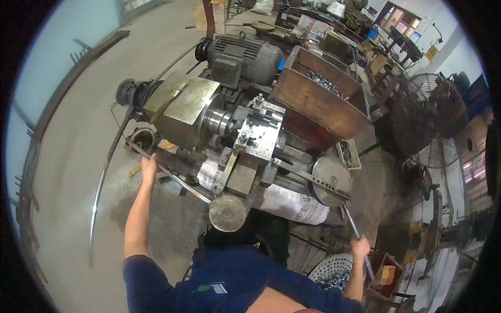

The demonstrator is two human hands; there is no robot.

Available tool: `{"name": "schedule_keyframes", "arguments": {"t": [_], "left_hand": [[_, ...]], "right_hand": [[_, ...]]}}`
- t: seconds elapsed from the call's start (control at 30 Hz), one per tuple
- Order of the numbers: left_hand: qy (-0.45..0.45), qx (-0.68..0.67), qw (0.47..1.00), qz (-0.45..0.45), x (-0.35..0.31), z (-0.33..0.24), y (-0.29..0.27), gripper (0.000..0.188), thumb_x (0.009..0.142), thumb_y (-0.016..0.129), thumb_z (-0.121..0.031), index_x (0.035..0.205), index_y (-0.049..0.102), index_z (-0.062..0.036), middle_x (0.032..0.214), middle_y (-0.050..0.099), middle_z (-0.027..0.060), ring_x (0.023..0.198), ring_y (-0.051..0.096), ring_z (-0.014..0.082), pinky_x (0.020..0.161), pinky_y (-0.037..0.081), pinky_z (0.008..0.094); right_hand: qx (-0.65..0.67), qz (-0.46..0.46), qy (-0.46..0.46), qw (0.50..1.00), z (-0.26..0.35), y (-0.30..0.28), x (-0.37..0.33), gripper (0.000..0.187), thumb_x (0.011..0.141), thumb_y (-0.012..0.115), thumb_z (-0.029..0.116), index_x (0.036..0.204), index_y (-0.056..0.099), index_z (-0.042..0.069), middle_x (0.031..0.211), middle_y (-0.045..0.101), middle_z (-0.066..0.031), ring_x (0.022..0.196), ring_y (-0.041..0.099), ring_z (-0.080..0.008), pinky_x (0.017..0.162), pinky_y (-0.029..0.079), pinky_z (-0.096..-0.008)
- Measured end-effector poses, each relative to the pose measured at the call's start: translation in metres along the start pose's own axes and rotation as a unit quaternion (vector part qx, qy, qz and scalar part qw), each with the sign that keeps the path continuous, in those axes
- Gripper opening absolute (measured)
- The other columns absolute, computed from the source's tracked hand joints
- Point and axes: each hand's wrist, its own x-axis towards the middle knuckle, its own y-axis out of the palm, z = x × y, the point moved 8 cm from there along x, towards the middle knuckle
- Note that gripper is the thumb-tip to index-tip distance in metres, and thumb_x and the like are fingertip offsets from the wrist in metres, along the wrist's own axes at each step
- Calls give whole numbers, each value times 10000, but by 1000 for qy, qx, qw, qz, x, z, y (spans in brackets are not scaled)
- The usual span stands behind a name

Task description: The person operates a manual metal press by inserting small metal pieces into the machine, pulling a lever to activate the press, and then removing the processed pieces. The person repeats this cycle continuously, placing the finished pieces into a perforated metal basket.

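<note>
My left hand is closed round a long metal lever rod, which slants down to a round metal disc at the front of a small lathe. On the right, my right hand grips another metal lever below a larger round plate. A bar with a row of holes crosses that plate. Between the hands sits the bolted tool block, facing the shiny spindle of the headstock. Whether a workpiece sits in the spindle cannot be made out.
A brush lies on the headstock, with an electric motor behind. Small metal parts fill part of a wooden box. A perforated basin of shiny parts stands low right, near a caged fan. A thin rod curves at left.
</note>
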Motion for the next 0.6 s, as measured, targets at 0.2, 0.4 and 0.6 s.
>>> {"name": "schedule_keyframes", "arguments": {"t": [0.2, 0.4, 0.6], "left_hand": [[57, 58, 995, -63, 35, 29, -34, 320, 756, 568, -230, 865, 522, 67, 759, 594, 161, 605, 602, 255, 529, 475, 350], [36, 15, 999, -9, 19, 16, -9, 292, 752, 574, -212, 840, 527, 62, 777, 594, 140, 665, 567, 230, 608, 441, 348], [34, 4, 999, 21, -1, -19, 1, 277, 769, 540, -197, 838, 527, 72, 721, 592, 146, 573, 598, 241, 505, 482, 334]], "right_hand": [[156, 79, -2, 985, 51, -11, -89, 322, 600, 502, 267, 838, 596, 71, 706, 597, -204, 698, 574, -407, 639, 462, -453], [191, 84, 46, 977, 59, -27, -107, 302, 578, 546, 242, 801, 575, 40, 700, 577, -215, 704, 557, -405, 637, 436, -451], [217, 45, 29, 975, 57, -23, -109, 298, 574, 524, 232, 809, 582, 59, 667, 576, -203, 664, 559, -404, 615, 451, -442]]}}
